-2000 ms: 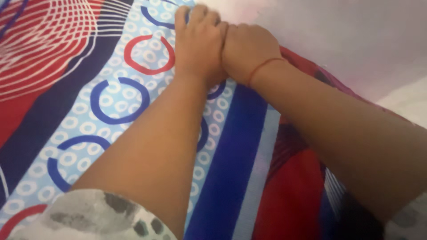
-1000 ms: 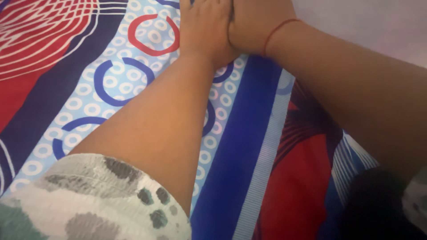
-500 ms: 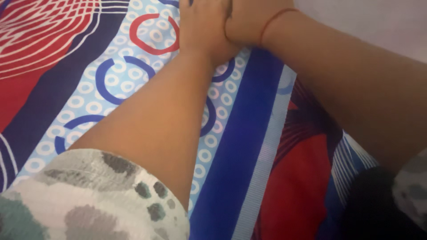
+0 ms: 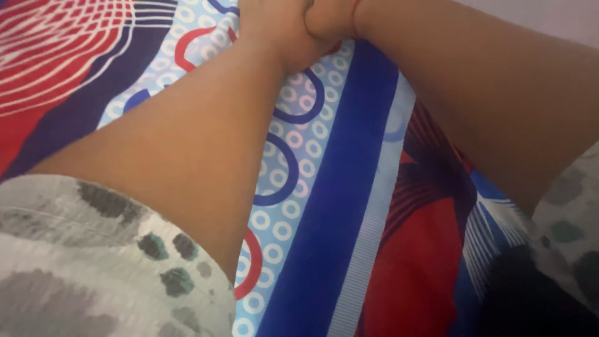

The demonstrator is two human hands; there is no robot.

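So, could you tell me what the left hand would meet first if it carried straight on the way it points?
Probably only more patterned blue, red and white bedsheet; the left hand points past the frame's top edge.

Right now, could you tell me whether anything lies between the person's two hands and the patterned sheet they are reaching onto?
Nothing visible does. The left hand and right hand rest side by side directly on the patterned sheet at the top edge of the view; their fingers are cut off there.
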